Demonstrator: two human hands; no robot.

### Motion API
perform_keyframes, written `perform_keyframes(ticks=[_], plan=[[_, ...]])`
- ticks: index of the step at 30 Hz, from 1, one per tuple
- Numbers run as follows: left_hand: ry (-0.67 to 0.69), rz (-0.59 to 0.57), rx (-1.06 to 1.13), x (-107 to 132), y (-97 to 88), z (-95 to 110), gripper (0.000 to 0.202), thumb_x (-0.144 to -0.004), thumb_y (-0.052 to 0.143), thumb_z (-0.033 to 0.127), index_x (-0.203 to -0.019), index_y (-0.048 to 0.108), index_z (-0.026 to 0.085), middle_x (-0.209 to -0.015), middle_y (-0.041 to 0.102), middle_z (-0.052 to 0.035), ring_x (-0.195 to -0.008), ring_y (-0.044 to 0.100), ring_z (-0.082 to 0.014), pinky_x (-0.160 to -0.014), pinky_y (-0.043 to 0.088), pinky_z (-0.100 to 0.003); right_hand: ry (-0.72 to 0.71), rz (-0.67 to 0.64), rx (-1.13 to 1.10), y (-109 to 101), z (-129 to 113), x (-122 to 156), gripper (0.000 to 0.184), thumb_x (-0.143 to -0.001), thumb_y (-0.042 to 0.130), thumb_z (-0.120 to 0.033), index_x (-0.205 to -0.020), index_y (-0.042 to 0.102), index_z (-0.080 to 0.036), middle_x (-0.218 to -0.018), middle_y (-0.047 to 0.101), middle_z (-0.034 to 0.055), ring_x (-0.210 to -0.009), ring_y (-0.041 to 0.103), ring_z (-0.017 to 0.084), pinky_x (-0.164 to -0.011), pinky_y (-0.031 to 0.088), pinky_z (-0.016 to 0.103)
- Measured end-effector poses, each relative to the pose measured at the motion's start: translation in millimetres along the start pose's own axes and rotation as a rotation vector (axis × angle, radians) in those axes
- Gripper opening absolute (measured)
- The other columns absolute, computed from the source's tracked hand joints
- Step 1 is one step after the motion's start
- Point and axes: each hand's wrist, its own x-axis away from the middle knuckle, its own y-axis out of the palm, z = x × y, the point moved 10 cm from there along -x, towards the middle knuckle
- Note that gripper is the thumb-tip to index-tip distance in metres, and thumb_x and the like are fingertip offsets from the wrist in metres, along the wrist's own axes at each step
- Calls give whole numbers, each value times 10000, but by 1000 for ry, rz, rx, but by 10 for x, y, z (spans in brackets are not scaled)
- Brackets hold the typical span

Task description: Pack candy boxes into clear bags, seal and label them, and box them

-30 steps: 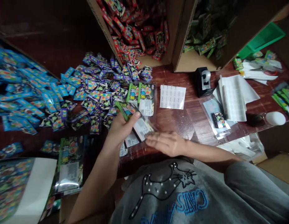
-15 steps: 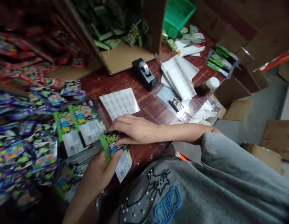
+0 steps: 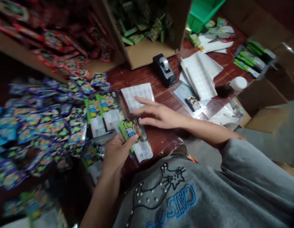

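Observation:
My left hand (image 3: 118, 148) grips a printed packaging bag (image 3: 140, 148) with a green edge, a white label panel and a dark printed face, its thumb lying across the front. My right hand (image 3: 158, 114) is open above the bag's upper edge, fingers spread toward the sticker sheet (image 3: 138, 93). Whether its fingertips touch the sheet I cannot tell. Left of the sheet, two similar bags (image 3: 111, 118) lie flat side by side on the dark red table (image 3: 158, 139). Many small purple candy packets (image 3: 59, 126) are heaped further left.
Cardboard boxes of red packets (image 3: 66, 41) and green packets (image 3: 137, 38) stand at the back. A black tape dispenser (image 3: 164, 71), folded white paper sheets (image 3: 199, 76), a white-capped bottle (image 3: 239, 84), scissors (image 3: 222, 39) and a green bin (image 3: 203, 15) are on the right side.
My right hand has let go of the bag and moved up from it, its fingers spreading. My left hand still holds the bag. The camera view has shifted to the left.

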Motion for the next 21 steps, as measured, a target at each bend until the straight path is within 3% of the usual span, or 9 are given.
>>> perform_keyframes(ticks=[1,3,6,11,13,15,17,19,21], plan=[[54,79,46,-2,-46,13,471,-780,862,535,-1082,769,186,-1157,834,-96,-1112,780,-302,-1052,612,-463,97,94,-36,11,99,45,378,-1062,656,-455,-1318,678,-179,-1475,691,164,-1324,693,261,-1123,527,435],[111,162,97,5,-49,-16,420,-840,812,512,-1108,762,193,-1149,833,-76,-1076,780,-271,-1023,615,-416,256,119,-81,261,257,155,485,-1052,627,-584,-1288,649,-161,-1184,798,134,-1020,778,239,-876,583,348],[109,220,104,52,51,-140,353,-913,729,498,-1100,736,199,-1080,828,-67,-983,780,-241,-923,626,-363,348,87,79,709,360,303,502,-1113,443,-623,-1020,649,-175,-829,767,75,-690,719,194,-620,436,279],[114,286,88,205,154,-339,353,-955,722,490,-1165,668,212,-1135,814,-118,-1013,788,-262,-918,638,-388,401,196,418,1019,586,393,490,-1148,328,-495,-891,594,-173,-687,696,89,-498,568,160,-532,208,276],[216,325,26,248,-25,-253,544,-931,769,485,-1373,594,220,-1345,758,-165,-1163,765,-289,-992,633,-432,440,163,475,1087,714,368,428,-1143,367,-430,-919,606,-155,-666,684,85,-466,517,147,-536,190,263],[363,460,-147,302,-516,-15,699,-953,746,472,-1542,465,221,-1566,617,-202,-1384,659,-305,-1121,577,-491,490,116,537,1097,803,349,364,-1133,423,-391,-975,629,-135,-666,687,87,-459,500,147,-537,173,263],[442,673,-438,356,-1280,300,594,-1017,643,433,-1537,490,188,-1642,541,-209,-1541,512,-309,-1265,442,-545,518,66,600,1076,811,336,337,-1124,470,-395,-1046,654,-123,-678,697,96,-469,523,168,-537,168,279],[386,825,-722,343,-2141,594,483,-1033,591,369,-1451,578,127,-1640,535,-228,-1602,425,-328,-1349,291,-564,498,54,606,1025,731,314,361,-1118,490,-441,-1135,670,-128,-772,743,129,-539,610,210,-535,229,293],[192,905,-934,294,-2933,801,594,-988,634,323,-1495,531,32,-1667,482,-270,-1614,390,-370,-1355,247,-564,454,94,541,925,620,300,414,-1115,481,-502,-1247,664,-154,-987,789,167,-736,726,267,-578,384,313]])
